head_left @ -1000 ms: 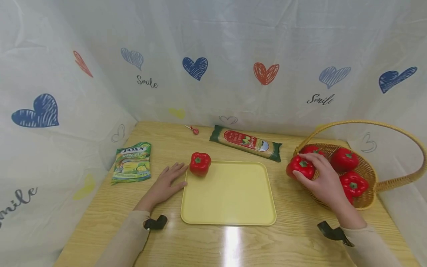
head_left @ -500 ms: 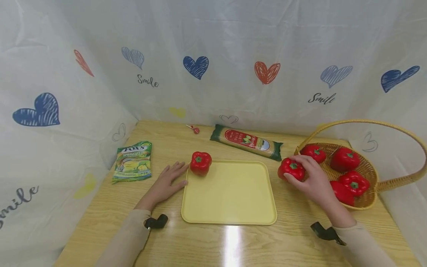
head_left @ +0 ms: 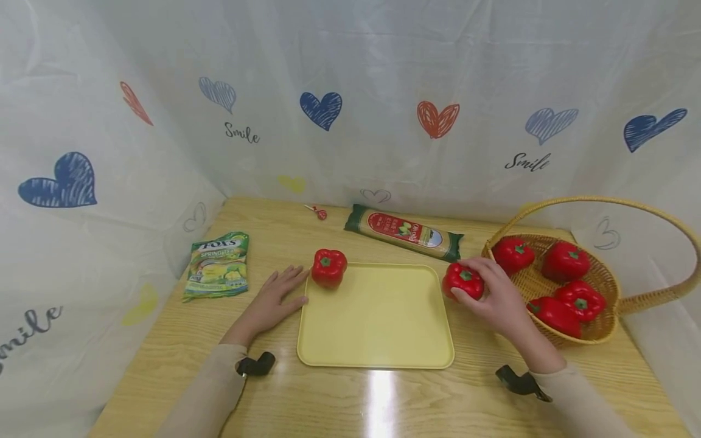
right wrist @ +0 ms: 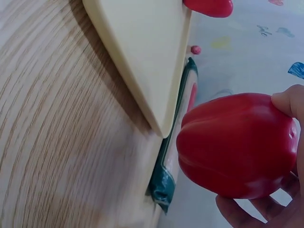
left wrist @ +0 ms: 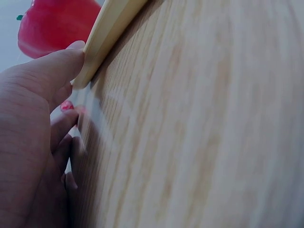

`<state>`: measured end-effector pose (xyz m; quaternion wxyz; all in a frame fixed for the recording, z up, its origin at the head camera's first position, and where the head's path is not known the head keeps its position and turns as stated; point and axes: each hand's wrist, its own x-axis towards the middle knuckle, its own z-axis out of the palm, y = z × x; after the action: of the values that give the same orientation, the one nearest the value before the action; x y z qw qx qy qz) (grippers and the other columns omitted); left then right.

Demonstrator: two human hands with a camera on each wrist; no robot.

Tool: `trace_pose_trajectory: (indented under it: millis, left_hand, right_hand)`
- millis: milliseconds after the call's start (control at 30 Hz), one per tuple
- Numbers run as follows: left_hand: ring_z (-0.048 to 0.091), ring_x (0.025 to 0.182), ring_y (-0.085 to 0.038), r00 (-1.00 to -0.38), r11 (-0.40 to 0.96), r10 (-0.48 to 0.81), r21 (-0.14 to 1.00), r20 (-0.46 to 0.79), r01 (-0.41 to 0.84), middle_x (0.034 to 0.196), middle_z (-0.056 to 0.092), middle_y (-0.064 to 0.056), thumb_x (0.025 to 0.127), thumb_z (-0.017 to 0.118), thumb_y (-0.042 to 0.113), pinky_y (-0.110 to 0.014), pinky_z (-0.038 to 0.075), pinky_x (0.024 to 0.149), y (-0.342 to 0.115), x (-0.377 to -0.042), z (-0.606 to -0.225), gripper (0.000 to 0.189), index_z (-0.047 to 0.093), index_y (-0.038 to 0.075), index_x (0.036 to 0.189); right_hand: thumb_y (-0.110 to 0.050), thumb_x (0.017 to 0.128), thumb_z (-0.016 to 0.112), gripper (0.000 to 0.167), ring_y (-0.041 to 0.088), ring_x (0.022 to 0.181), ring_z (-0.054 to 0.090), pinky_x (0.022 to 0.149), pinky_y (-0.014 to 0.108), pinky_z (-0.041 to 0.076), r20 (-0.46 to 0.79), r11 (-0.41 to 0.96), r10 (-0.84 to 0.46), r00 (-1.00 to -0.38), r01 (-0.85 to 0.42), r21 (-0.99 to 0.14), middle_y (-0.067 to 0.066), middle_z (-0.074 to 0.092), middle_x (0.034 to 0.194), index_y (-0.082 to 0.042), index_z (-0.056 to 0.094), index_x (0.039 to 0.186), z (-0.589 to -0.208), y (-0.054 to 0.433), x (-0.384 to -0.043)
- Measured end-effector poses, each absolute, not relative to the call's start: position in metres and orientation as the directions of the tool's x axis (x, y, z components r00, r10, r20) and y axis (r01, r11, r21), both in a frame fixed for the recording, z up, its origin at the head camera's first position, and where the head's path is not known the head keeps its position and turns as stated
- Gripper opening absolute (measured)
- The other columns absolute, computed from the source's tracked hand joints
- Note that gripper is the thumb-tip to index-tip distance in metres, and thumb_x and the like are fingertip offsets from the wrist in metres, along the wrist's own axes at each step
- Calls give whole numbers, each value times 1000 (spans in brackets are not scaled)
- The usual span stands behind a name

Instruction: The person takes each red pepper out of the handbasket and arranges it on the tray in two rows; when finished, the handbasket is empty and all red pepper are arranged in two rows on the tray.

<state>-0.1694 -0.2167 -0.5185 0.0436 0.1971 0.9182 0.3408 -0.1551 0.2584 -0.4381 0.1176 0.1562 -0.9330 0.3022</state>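
A red bell pepper (head_left: 462,281) is gripped between the thumb and fingers of my right hand (head_left: 501,301), held just off the right edge of a yellow tray (head_left: 378,322). In the right wrist view this pepper (right wrist: 235,145) hangs above the wooden table. Another red bell pepper (head_left: 328,268) stands on the tray's far left corner. My left hand (head_left: 271,304) lies on the table with its fingers extended, the thumb touching the tray's left rim; the left wrist view shows the thumb (left wrist: 61,66) against that rim.
At the right a wicker basket (head_left: 610,304) with a tall handle holds several red peppers. Behind the tray lie a pasta packet (head_left: 404,231) and a lollipop (head_left: 320,214). A green candy bag (head_left: 217,266) lies at the left. A printed curtain (head_left: 378,73) closes off the back.
My right hand has carried the pepper leftward from the basket's rim to near the tray's right edge. My left hand has stayed in place.
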Motion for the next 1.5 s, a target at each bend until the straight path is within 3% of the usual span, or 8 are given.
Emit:
trace_pose_trajectory:
  millis: [300, 933, 1500]
  left_hand:
    - [22, 153, -35, -918, 689, 391, 638, 73, 344, 163, 35, -12, 101, 63, 42, -52, 3, 126, -217, -169, -519, 65, 42, 15, 157]
    - [21, 154, -35, -920, 685, 387, 646, 68, 336, 163, 35, -12, 101, 62, 41, -53, 3, 126, -216, -167, -517, 65, 42, 14, 157]
    - [21, 153, -37, -915, 679, 395, 644, 83, 352, 162, 35, -14, 101, 63, 39, -56, 4, 125, -215, -168, -517, 65, 42, 13, 157]
  right_hand:
    - [-21, 83, 86, 52, 31, 113, 58, 86, 56, 59, 340, 739, -263, -903, -416, -531, 11, 59, 127, -9, 64, 129, -446, 249, -160]
    - [-26, 85, 85, 49, 33, 115, 58, 86, 55, 59, 342, 689, -329, -880, -471, -550, 11, 61, 129, -11, 66, 128, -454, 220, -167]
    - [-28, 85, 85, 51, 32, 123, 55, 93, 55, 57, 325, 665, -355, -877, -481, -571, 10, 60, 132, -10, 66, 129, -460, 197, -173]
